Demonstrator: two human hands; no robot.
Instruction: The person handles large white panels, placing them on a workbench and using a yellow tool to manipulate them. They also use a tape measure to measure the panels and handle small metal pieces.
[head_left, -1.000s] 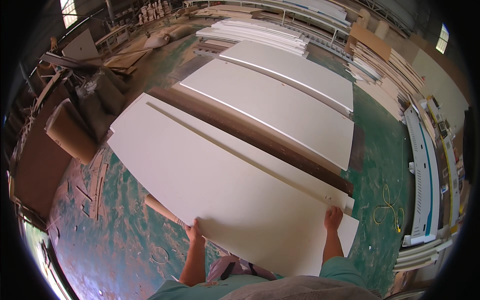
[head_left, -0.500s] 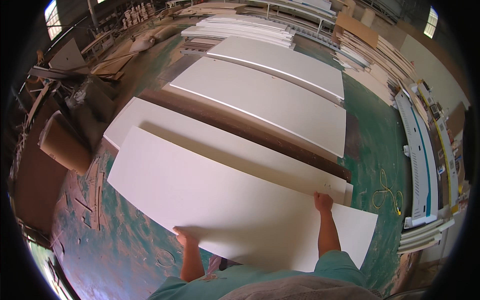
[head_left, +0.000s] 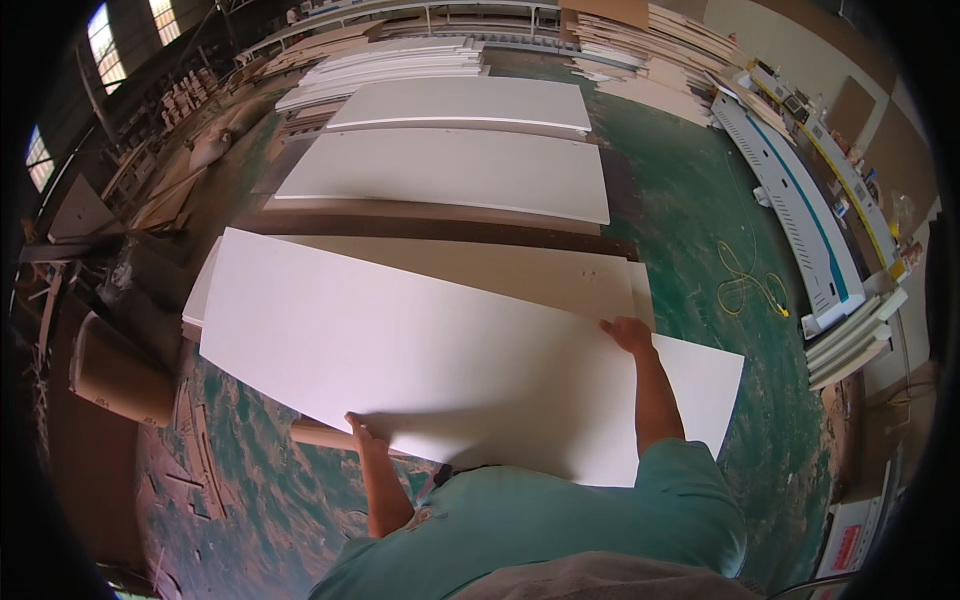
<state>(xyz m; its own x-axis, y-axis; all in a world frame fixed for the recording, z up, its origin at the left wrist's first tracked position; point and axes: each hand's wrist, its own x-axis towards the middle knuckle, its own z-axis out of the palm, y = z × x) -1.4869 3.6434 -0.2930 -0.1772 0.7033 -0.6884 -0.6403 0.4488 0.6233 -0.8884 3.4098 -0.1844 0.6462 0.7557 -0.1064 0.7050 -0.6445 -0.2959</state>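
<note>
A long white panel (head_left: 420, 340) is held up in front of me, tilted, its left end farther away than its right. My left hand (head_left: 366, 436) grips its near edge, thumb up and the other fingers hidden beneath. On the far edge, toward the right end, my right hand (head_left: 628, 335) is closed over the panel. Just beyond and partly covered by it lies a stack of similar white boards (head_left: 600, 278), whose right end and far strip show.
Two more white board stacks (head_left: 450, 165) (head_left: 465, 103) lie farther off on the green floor. A long white-and-teal machine cover (head_left: 790, 210) stands at right, near a yellow cord (head_left: 748, 280). At left is a brown cardboard drum (head_left: 125, 370), with wood scraps (head_left: 205, 450) on the floor.
The view has turned to the right. Both hands keep their hold on the white panel, which now covers more of the stack behind it. A wooden edge shows beneath its near left side.
</note>
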